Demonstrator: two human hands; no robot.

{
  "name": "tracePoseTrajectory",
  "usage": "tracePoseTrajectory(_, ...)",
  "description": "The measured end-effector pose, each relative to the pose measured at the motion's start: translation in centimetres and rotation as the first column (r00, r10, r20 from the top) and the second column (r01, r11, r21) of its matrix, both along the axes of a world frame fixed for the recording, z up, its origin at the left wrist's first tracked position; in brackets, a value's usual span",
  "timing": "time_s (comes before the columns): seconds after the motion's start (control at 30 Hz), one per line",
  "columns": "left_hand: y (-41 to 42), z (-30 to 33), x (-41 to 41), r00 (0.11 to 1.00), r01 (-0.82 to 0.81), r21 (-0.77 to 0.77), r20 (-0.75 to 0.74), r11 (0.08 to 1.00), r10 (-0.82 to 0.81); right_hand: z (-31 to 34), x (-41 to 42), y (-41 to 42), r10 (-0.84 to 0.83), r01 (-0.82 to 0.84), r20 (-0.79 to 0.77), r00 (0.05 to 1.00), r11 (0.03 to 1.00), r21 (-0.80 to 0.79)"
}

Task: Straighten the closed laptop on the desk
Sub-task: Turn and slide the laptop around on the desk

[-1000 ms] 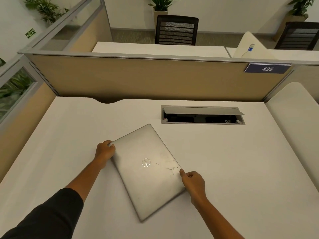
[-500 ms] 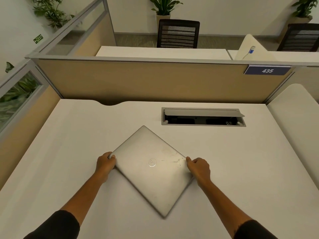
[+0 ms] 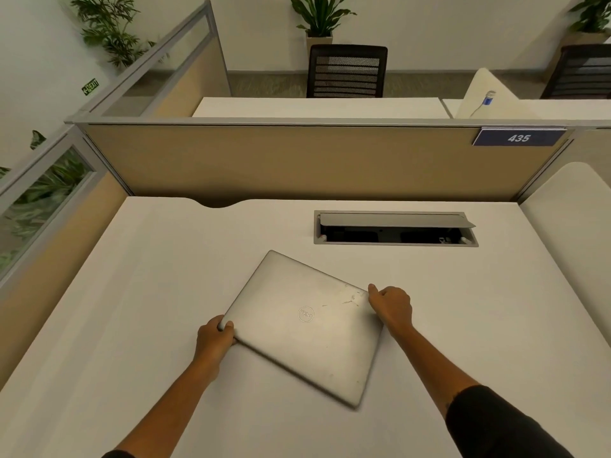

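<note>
A closed silver laptop [image 3: 307, 325] lies lid up on the white desk [image 3: 132, 292], turned at an angle to the desk's edges, with scuff marks near its right corner. My left hand [image 3: 213, 338] grips its left corner, thumb on the lid. My right hand [image 3: 391, 305] holds the right corner, fingers curled against the edge. Both forearms reach in from the bottom of the view.
An open cable hatch [image 3: 395, 229] with a raised flap sits in the desk behind the laptop. A beige partition [image 3: 297, 160] bearing a blue "435" plate [image 3: 519, 137] closes the far side; another partition [image 3: 49, 259] runs along the left. A second desk [image 3: 568, 226] adjoins at right.
Both hands have turned the laptop counter-clockwise on the desk, holding its corners throughout. My right hand moved farther away and my left hand nearer. The camera view also tilted up slightly.
</note>
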State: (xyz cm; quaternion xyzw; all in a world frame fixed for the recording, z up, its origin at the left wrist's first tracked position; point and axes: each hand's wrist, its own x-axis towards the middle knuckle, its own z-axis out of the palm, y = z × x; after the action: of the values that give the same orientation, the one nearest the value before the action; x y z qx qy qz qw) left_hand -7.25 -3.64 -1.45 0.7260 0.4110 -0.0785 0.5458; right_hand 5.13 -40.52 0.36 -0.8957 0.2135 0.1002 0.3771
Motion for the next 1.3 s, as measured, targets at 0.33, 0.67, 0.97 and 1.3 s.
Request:
tracePoseTrajectory(0.33, -0.2, -0.3, -1.7, 0.996, 0.074, 0.057, -0.057, 0.996, -0.070, -1.1, 0.6, -0.5, 0.020, -0.018, 0.053, 0.998, 0.999, -0.033)
tracePoseTrajectory(0.67, -2.1, 1.6, 0.5, 0.934, 0.285, 0.312, -0.305, 0.907, -0.188, -1.0, -6.0, 0.1, -0.008, 0.008, -0.009, 1.000, 1.000, 0.017)
tracePoseTrajectory(0.97, -2.1, 2.5, 5.0, 0.868, 0.458, 0.347, -0.372, 0.818, -0.328, -1.3, -12.7, 2.0, -0.109, 0.117, -0.111, 0.988, 0.991, 0.063)
tracePoseTrajectory(1.3, -0.8, -0.1, 8.9, 0.950, 0.303, 0.152, -0.130, 0.941, -0.285, 0.2, -13.0, 1.7, -0.280, 0.304, -0.129, 0.951, 0.924, 0.231)
